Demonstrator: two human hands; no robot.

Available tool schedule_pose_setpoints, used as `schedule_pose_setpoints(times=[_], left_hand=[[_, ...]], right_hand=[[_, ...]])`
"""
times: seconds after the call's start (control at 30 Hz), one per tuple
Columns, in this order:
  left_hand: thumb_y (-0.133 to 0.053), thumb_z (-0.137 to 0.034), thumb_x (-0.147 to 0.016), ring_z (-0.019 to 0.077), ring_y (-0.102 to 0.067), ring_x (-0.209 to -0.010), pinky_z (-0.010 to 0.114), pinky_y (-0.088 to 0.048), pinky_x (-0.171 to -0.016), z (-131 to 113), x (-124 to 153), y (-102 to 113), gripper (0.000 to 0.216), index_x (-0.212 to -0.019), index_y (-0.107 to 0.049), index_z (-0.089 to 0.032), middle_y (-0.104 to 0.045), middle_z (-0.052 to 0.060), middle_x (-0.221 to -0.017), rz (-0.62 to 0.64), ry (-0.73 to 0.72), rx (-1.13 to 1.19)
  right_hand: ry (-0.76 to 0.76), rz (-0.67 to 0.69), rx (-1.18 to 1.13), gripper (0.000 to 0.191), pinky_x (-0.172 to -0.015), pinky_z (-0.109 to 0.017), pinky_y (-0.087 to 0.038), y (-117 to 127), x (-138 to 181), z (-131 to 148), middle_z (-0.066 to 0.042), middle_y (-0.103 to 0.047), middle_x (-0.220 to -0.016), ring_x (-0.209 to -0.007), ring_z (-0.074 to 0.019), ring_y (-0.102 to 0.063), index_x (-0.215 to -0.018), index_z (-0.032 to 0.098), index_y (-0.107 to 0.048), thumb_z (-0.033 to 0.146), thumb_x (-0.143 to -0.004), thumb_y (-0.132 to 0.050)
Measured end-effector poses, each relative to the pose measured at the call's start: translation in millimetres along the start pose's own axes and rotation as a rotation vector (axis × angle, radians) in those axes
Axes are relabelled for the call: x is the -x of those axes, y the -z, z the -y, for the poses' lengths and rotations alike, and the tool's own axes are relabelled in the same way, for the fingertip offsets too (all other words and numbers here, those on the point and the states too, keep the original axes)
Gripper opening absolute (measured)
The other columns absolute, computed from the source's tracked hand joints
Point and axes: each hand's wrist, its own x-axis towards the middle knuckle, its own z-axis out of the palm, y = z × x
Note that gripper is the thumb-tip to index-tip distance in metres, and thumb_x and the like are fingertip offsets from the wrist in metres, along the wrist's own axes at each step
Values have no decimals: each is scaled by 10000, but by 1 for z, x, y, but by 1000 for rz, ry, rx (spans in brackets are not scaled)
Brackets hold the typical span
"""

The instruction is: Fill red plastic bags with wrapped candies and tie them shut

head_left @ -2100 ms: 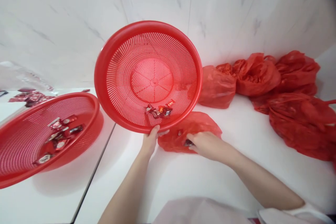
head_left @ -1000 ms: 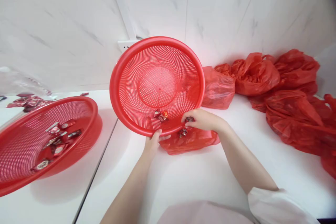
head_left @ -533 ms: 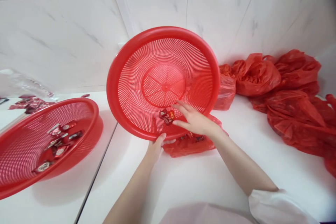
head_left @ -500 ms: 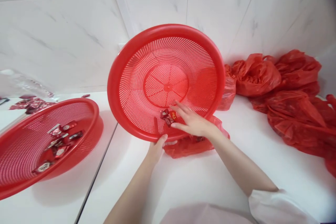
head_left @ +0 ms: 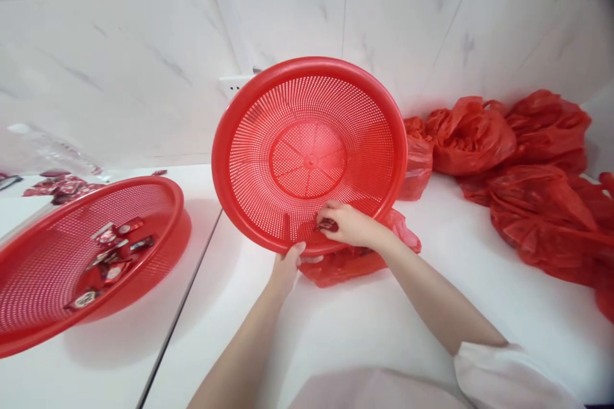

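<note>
Two white table surfaces [head_left: 345,332], parted by a dark seam [head_left: 185,297], stand against a marbled tile wall [head_left: 283,19]; red bags [head_left: 542,217] crowd the right side. The left hand [head_left: 288,262] clasps the rim of a tilted red basket [head_left: 221,166]. Inside its lower side, the right hand [head_left: 343,223] pinches small dark-red wrapped pieces [head_left: 328,225]. A crumpled bag [head_left: 336,272] lies below; at left, another basket [head_left: 175,198] holds wrapped sweets [head_left: 113,272].

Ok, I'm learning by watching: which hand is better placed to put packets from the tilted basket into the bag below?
Probably the right hand: it is curled around packets inside the basket, near the bag. The left hand is holding the basket.
</note>
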Motion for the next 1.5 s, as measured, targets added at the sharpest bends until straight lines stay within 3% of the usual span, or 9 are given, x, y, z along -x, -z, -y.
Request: schedule_pose_setpoints(times=[0.13, 0.37, 0.57, 0.73, 0.97, 1.1, 1.3, 1.43, 1.5], left_hand=[[-708, -269, -670, 288, -693, -903, 433, -622, -697, 0, -6, 4, 430, -1062, -601, -127, -690, 110, -1085, -15, -66, 24], [-694, -235, -679, 224, -672, -901, 376, -611, -696, -12, -14, 10, 503, -1170, -590, -206, -670, 55, -1105, -88, -170, 80], [-691, -229, -691, 221, -674, -874, 384, -615, -685, -20, -13, 12, 472, -1152, -588, -213, -681, 42, -1006, -79, -202, 92], [-697, -214, -681, 199, -668, -859, 367, -618, -674, -20, -15, 13, 510, -1176, -575, -237, -673, 24, -1014, -81, -210, 111], [-683, -200, -687, 199, -675, -812, 345, -612, -638, -19, -16, 14, 530, -1199, -565, -268, -682, 34, -1019, -62, -236, 133], [-673, -208, -706, 196, -674, -831, 341, -604, -654, -21, -16, 14, 498, -1187, -566, -271, -683, 23, -1024, -55, -252, 120], [-695, -244, -666, 198, -672, -805, 356, -597, -644, -32, -19, 31, 364, -1022, -620, -218, -690, 10, -952, -8, -226, 101], [-742, -359, -631, 274, -673, -851, 452, -586, -690, -43, -19, 45, 370, -944, -647, -185, -695, 73, -940, 135, -227, 58], [-711, -463, -664, 317, -635, -1003, 486, -563, -765, -48, -20, 50, 434, -998, -637, -196, -664, 115, -1081, 174, -282, 71]], right_hand=[[-13, 2, -160, 151, -745, -236, -489, 21, 7, -3, -27, -677, -872, -763, -126, -633, -891, 159, -682, 117, -769, -602], [-104, 172, -266, 181, -798, -267, -504, 53, 19, 4, -16, -742, -932, -849, -160, -684, -952, 185, -711, 231, -809, -610], [-133, 126, -296, 210, -729, -287, -531, 52, 18, 7, -28, -742, -912, -726, -162, -689, -987, 173, -720, 245, -846, -582], [-96, 39, -238, 231, -793, -288, -507, 50, 18, 6, -40, -743, -928, -846, -184, -678, -963, 175, -737, 317, -867, -582], [-172, 45, -261, 397, -771, -298, -486, 52, 19, 11, -28, -727, -864, -802, -189, -653, -917, 175, -739, 481, -910, -485], [-214, -101, -236, 367, -813, -322, -474, 47, 18, 10, -31, -711, -915, -844, -189, -647, -932, 188, -683, 486, -918, -468], [-379, -682, -248, 444, -738, -364, -522, 35, 9, -7, -101, -681, -984, -798, -209, -655, -1103, 177, -498, 477, -805, -634], [-324, -558, -789, 397, -720, -358, -568, 40, 8, -4, -74, -689, -1023, -829, -196, -680, -1050, 196, -568, 485, -789, -647], [-316, -535, -1011, 362, -689, -336, -581, 44, 9, 2, -42, -702, -985, -751, -164, -688, -1005, 203, -595, 477, -780, -665]])
